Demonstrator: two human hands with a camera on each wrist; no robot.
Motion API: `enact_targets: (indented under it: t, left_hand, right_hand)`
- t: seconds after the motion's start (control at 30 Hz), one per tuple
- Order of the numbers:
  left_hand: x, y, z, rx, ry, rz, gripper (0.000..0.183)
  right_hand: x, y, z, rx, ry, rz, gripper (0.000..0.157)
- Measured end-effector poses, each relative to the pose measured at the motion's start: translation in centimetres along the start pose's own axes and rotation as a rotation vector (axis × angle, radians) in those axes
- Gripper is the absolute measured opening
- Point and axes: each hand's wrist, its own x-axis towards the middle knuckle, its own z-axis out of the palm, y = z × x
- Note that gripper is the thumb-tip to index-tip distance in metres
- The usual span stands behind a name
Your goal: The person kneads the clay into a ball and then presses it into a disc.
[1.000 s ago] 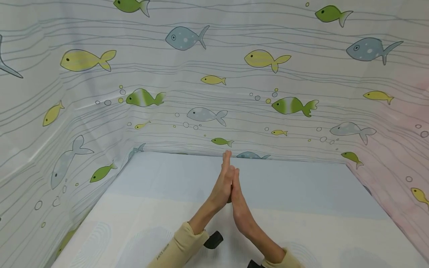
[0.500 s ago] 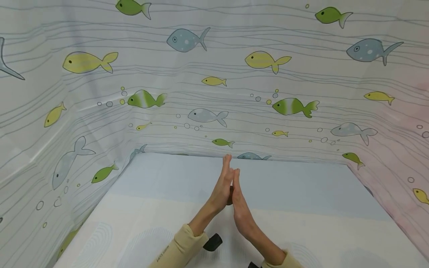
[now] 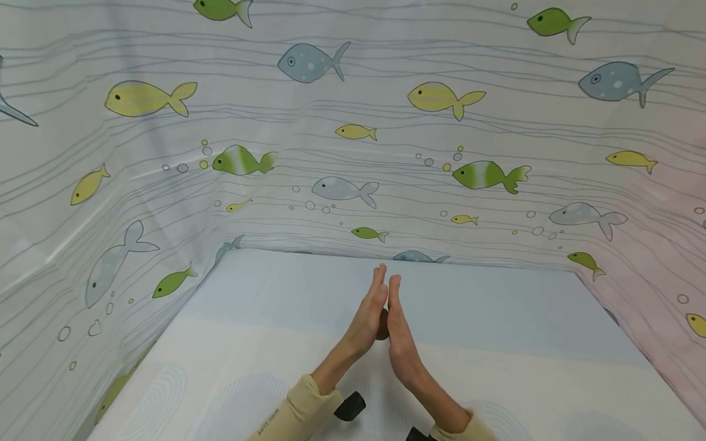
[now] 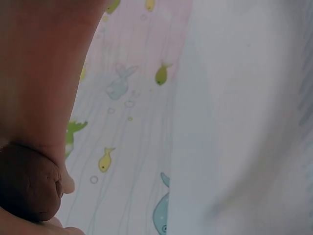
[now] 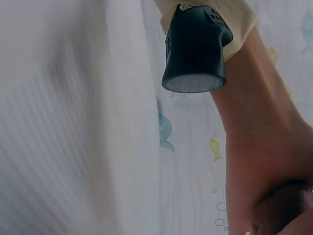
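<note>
Between the two palms sits a dark brown, rounded lump (image 3: 383, 324) that looks like modelling clay. The left hand (image 3: 362, 320) presses it from the left with straight fingers, and the right hand (image 3: 401, 340) lies flat against its other side. A narrow gap shows between the fingertips, which point away from the body. In the left wrist view the lump (image 4: 32, 183) has a creased, cracked end, with skin above and below it. Only part of the lump (image 5: 281, 210) appears at the lower right of the right wrist view.
A pale blue and white tabletop (image 3: 265, 349) lies under the hands. Fish-printed sheeting (image 3: 309, 141) rises behind and at both sides. Each wrist carries a black camera; the left one (image 3: 350, 407) sits by a beige sleeve (image 3: 303, 404).
The left hand has slid back toward the body against the right, which stays almost level. Both have shifted slightly right, the fingertips have parted, and more of the brown lump shows.
</note>
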Motion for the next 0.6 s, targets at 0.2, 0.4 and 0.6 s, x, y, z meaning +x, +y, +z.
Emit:
enact_targets:
  t: [0.2, 0.4, 0.6]
  left_hand:
    - [-0.4, -0.1, 0.4, -0.017, -0.015, -0.006, 0.068]
    - [-1.1, 0.0, 1.0, -0.011, -0.025, -0.003, 0.068]
    - [-1.7, 0.6, 1.7, -0.007, -0.023, 0.038, 0.067]
  right_hand:
    - [0.3, 0.2, -0.3, -0.019, 0.038, -0.006, 0.056]
    - [0.8, 0.6, -0.9, -0.012, 0.064, -0.017, 0.057]
    - [1.4, 0.9, -1.7, -0.016, 0.109, 0.019, 0.055]
